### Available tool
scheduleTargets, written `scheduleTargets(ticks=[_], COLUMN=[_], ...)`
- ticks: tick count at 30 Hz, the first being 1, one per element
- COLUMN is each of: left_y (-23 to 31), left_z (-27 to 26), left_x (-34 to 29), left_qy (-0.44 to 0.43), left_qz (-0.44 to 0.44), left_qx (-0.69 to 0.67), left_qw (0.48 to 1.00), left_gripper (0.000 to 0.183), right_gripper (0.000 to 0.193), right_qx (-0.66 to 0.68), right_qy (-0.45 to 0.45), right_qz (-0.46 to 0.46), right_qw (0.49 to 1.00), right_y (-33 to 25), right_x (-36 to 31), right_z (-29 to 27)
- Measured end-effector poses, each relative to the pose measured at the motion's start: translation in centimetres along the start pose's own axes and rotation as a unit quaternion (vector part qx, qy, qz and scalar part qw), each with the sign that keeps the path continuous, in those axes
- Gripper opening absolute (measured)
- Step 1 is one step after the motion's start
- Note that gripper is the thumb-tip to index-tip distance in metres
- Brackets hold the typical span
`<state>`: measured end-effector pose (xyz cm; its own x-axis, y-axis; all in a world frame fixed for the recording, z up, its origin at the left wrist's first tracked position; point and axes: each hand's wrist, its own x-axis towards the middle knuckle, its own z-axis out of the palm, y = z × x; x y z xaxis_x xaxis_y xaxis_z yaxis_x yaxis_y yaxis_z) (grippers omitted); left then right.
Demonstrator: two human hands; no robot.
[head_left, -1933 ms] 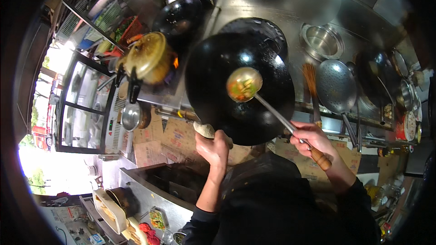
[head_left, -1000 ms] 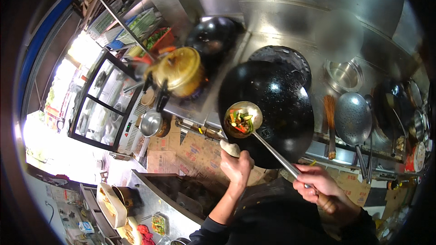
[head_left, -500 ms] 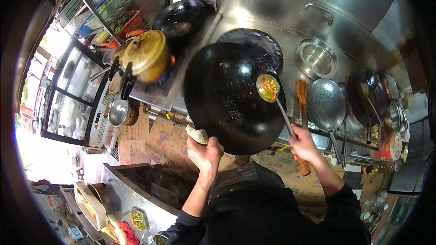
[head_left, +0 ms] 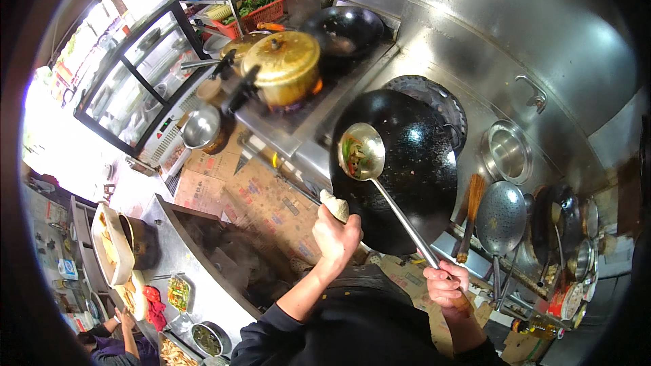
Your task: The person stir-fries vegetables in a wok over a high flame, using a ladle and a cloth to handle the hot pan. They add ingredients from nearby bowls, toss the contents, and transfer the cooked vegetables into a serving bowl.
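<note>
My left hand (head_left: pixel 336 238) is closed around a pale folded cloth (head_left: pixel 335 206) at the near left edge of a large black wok (head_left: pixel 415 183). The wok tilts over the stove, and its inside looks dark and oily. In my right hand (head_left: pixel 447 286) is the handle of a long steel ladle (head_left: pixel 401 213). Its bowl hangs above the wok's left side and carries some cooked food (head_left: pixel 352 154) with green and red pieces. Whether the cloth wraps a wok handle is hidden by my fingers.
A lidded brass-coloured pot (head_left: pixel 288 68) sits over flame at the left, before another wok (head_left: pixel 342 30). Rightward are a bamboo brush (head_left: pixel 472 210), a perforated strainer (head_left: pixel 501 217) and a steel basin (head_left: pixel 508 152). A person's hand (head_left: pixel 123 318) shows at lower left, near a metal counter (head_left: pixel 224 298).
The view has swung left, bringing another person's arms into the lower left. My right hand has brought the ladle from the wok's right side across to its left. My left hand keeps its grip.
</note>
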<state>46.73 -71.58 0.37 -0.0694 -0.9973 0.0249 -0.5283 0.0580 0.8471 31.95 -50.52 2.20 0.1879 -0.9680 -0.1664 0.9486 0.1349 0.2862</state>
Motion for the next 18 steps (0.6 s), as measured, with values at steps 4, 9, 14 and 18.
scheduleTargets(ticks=[4,9,14,18], left_y=[-0.6,0.2,0.9,0.5], left_z=[0.4,0.3,0.5,0.1], left_x=[0.7,0.6,0.1,-0.5], left_qy=[0.011,0.005,-0.007,0.023], left_qz=[0.009,0.008,0.001,0.028], left_qx=[-0.031,-0.049,-0.04,0.003], left_qw=[0.999,0.999,0.999,0.999], left_gripper=[0.038,0.038,0.039,0.037], right_gripper=[0.04,0.041,0.054,0.045], right_qx=[-0.05,-0.384,-0.667,-0.593], right_qy=[0.024,0.291,0.417,0.33], right_qz=[-0.034,-0.148,-0.097,-0.022], right_qw=[0.998,0.864,0.609,0.734], right_y=[-1.9,-3.5,-2.6,1.4], right_x=[0.3,0.7,0.3,0.4], right_z=[-0.6,2.7,0.7,4.8])
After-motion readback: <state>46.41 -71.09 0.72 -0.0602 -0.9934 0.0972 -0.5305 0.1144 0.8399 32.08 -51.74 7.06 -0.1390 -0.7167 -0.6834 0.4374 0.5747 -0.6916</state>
